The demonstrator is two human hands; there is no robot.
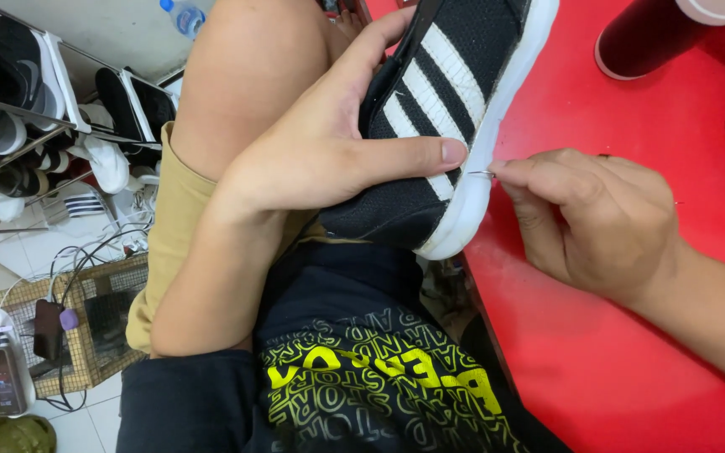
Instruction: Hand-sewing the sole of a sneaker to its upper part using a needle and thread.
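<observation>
Left hand [329,155] gripping black sneaker [430,109] — thumb along its side, right hand [597,218] pinching needle [482,174] at white sole

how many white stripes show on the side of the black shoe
3 white stripes slant side by side across the black shoe, between the left hand and the white sole. The thumb covers their lower ends.

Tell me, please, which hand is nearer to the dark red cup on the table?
Right. The right hand is over the red table, below and left of the cup, pinching a needle. The left hand is farther left, gripping the shoe.
</observation>
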